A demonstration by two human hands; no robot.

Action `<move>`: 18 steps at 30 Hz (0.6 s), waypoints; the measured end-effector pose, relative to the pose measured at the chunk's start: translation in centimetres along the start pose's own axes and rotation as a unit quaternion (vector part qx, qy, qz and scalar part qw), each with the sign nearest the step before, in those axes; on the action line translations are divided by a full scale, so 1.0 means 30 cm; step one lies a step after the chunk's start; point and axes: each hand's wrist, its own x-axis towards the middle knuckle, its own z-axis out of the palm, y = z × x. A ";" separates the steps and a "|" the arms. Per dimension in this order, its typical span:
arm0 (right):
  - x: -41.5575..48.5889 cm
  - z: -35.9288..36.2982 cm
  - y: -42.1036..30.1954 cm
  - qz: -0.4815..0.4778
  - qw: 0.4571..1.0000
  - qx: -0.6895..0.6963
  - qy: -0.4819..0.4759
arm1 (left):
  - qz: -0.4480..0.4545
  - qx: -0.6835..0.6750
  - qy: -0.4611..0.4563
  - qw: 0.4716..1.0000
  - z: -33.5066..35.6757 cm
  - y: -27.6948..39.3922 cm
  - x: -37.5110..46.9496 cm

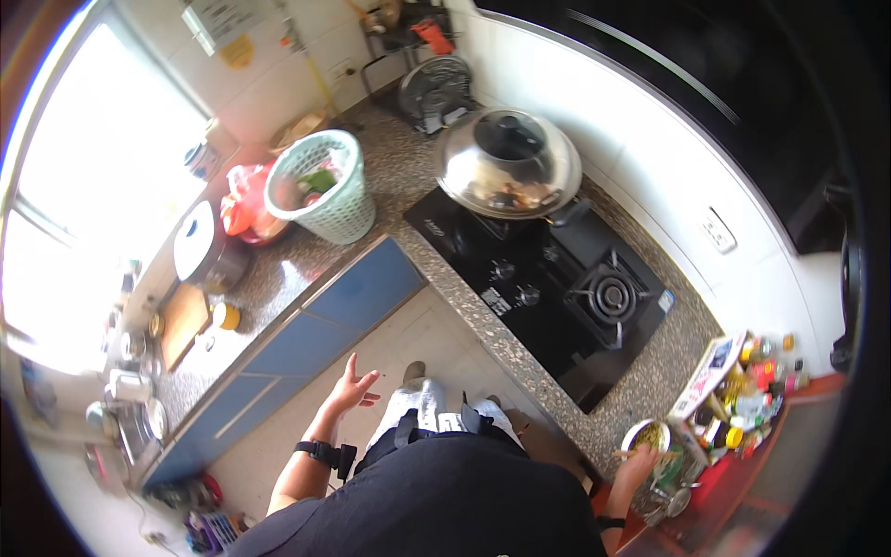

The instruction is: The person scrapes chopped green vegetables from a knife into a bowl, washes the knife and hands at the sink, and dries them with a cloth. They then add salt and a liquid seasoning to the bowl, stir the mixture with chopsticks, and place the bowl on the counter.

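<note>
My left hand (353, 387) hangs in the air over the floor, fingers spread, with nothing in it. Out to the right, my right hand (642, 462) is closed around thin wooden chopsticks (621, 454) at the near edge of a white bowl (627, 437). Greenish-yellow food (651, 434) fills part of that bowl; its kind is too small to tell. The bowl stands on the speckled stone counter (597, 433), beside a black gas hob (557, 348). Glass containers (654, 503), partly hidden, lie just below my right hand.
A wok with a domed steel lid (511, 167) covers the far burner. Bottles (752, 404) crowd a carton at the right. On the left counter are a pale green plastic basket (341, 209), a red plastic bag (243, 202), a lidded pot (216, 254) and a wooden cutting board (185, 324).
</note>
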 end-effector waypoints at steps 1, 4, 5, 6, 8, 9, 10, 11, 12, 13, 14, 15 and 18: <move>0.002 -0.014 -0.014 0.007 1.000 0.016 0.000 | -0.002 -0.013 0.004 1.000 -0.016 -0.028 -0.003; 0.011 -0.075 -0.075 0.094 0.994 -0.045 -0.029 | -0.015 -0.024 0.023 0.999 -0.088 -0.118 0.008; 0.018 -0.099 -0.106 0.116 0.992 -0.041 -0.018 | -0.018 -0.022 0.029 0.999 -0.115 -0.156 0.014; 0.027 -0.122 -0.145 0.097 0.995 -0.035 0.009 | -0.019 -0.021 0.034 0.999 -0.142 -0.194 0.026; 0.055 -0.158 -0.267 0.043 0.998 -0.004 0.046 | -0.014 0.059 0.035 0.998 -0.214 -0.272 0.048; 0.071 -0.170 -0.355 0.014 0.997 0.025 0.069 | -0.008 0.101 0.034 0.994 -0.255 -0.305 0.062; 0.085 -0.179 -0.461 -0.040 0.993 0.075 0.081 | 0.015 0.196 0.058 0.979 -0.292 -0.336 0.070; 0.095 -0.184 -0.584 -0.077 0.989 0.098 0.080 | 0.033 0.225 0.056 0.972 -0.336 -0.355 0.094; 0.098 -0.189 -0.721 -0.156 0.969 0.172 0.087 | 0.028 0.251 0.048 0.966 -0.376 -0.387 0.091; 0.091 -0.192 -0.867 -0.203 0.948 0.236 0.066 | 0.022 0.275 0.040 0.960 -0.416 -0.412 0.089; 0.075 -0.196 -1.016 -0.210 0.941 0.263 0.029 | 0.028 0.269 0.050 0.962 -0.456 -0.434 0.089; 0.050 -0.201 -1.164 -0.246 0.933 0.263 0.014 | 0.028 0.238 0.061 0.969 -0.499 -0.463 0.078; -0.061 -0.210 -1.578 -0.331 0.896 0.290 -0.060 | 0.018 0.148 0.097 0.984 -0.642 -0.544 0.055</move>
